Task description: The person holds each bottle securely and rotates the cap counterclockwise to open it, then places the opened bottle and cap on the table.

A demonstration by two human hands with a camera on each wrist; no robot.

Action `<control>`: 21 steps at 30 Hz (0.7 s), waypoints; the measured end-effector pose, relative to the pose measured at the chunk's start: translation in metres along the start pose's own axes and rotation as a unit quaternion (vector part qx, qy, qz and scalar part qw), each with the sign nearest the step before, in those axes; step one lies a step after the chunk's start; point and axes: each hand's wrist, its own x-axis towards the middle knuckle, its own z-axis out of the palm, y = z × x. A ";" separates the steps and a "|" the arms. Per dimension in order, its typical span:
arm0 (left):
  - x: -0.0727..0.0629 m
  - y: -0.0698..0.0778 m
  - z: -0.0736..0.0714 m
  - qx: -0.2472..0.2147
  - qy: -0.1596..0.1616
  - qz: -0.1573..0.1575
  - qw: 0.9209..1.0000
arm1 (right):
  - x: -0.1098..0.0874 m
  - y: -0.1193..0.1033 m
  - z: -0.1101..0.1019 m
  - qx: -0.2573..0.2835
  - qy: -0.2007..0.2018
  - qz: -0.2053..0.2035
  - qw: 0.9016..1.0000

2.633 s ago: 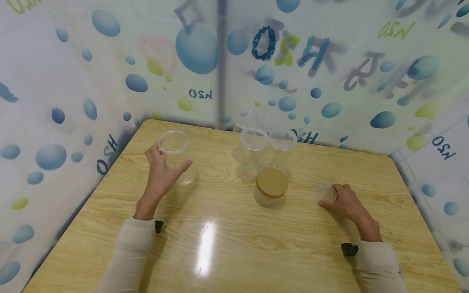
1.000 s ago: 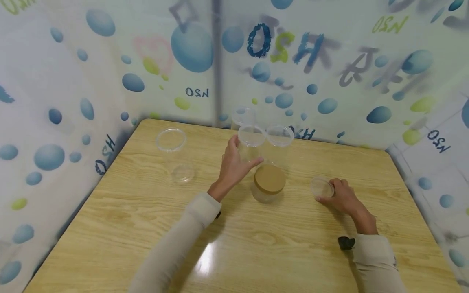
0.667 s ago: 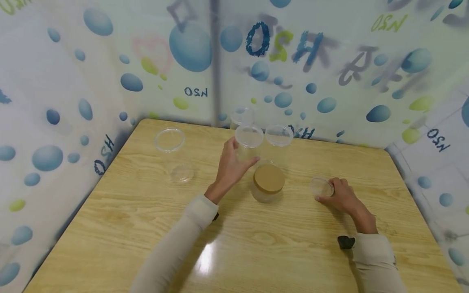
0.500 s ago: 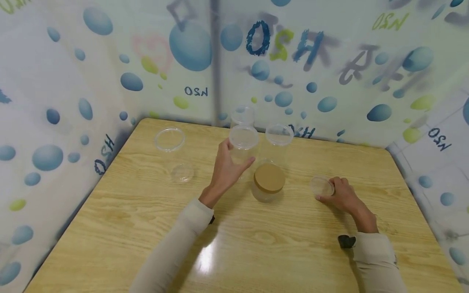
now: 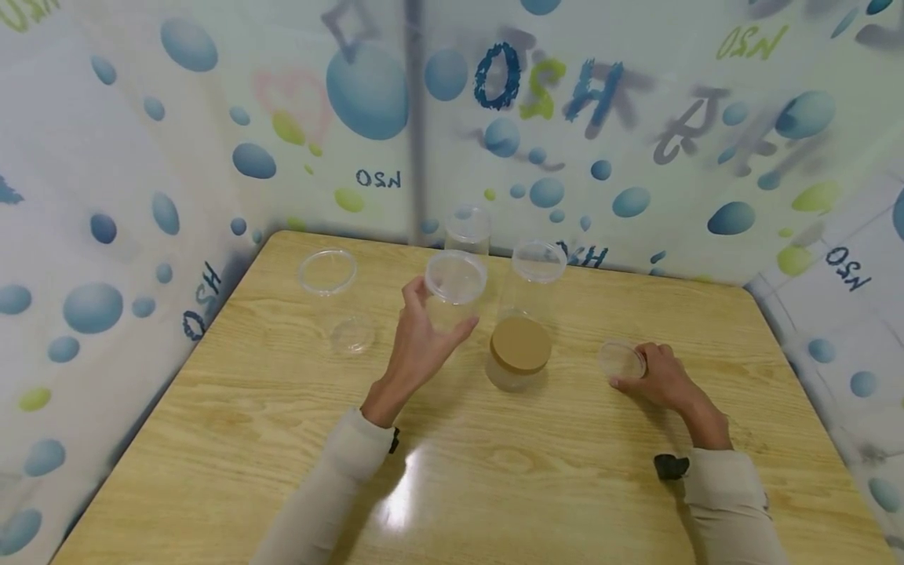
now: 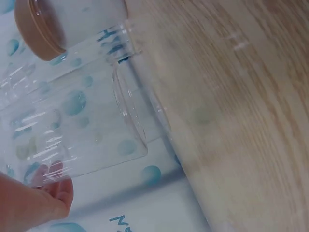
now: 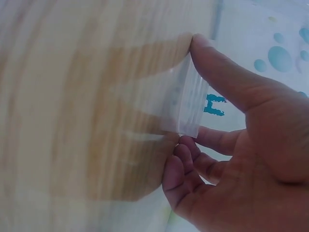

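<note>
Near the middle of the table, my left hand (image 5: 417,341) grips a tall clear plastic jar (image 5: 455,278) around its side, thumb to the right and fingers to the left. In the left wrist view that jar (image 6: 72,121) is tilted by the camera angle, its base just off the tabletop. At the right, my right hand (image 5: 667,380) holds a shallow clear round piece (image 5: 620,361), like a lid, between thumb and fingers; its thin edge (image 7: 186,104) shows in the right wrist view. A frosted jar with a tan lid (image 5: 520,345) stands between my hands.
Another clear jar (image 5: 328,272) stands alone at the left of the wooden table (image 5: 551,486). Two more, a rear jar (image 5: 468,226) and a right jar (image 5: 538,263), stand behind the tan-lidded one. A patterned wall (image 5: 600,71) closes off the back edge.
My left hand let go of the left jar, moved right, gripped the middle jar and has brought it left and toward me. The right hand has stayed nearly still.
</note>
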 end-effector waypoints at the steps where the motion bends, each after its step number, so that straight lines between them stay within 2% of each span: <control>1: -0.001 0.001 -0.001 0.001 -0.002 0.007 1.000 | 0.000 0.000 0.000 -0.001 -0.002 0.000 1.000; 5: -0.005 0.003 -0.007 0.004 -0.008 0.032 0.999 | 0.000 -0.001 -0.003 0.002 -0.014 -0.001 1.000; 12: -0.014 0.007 -0.017 0.016 -0.026 0.050 0.998 | -0.001 -0.003 -0.007 0.017 -0.025 -0.001 1.000; 16: -0.014 0.006 -0.018 0.034 -0.039 0.069 0.996 | -0.004 -0.007 -0.010 0.013 -0.005 0.009 1.000; 21: -0.016 0.005 -0.016 0.081 -0.051 0.102 0.990 | -0.006 -0.017 -0.013 0.049 0.046 -0.021 0.997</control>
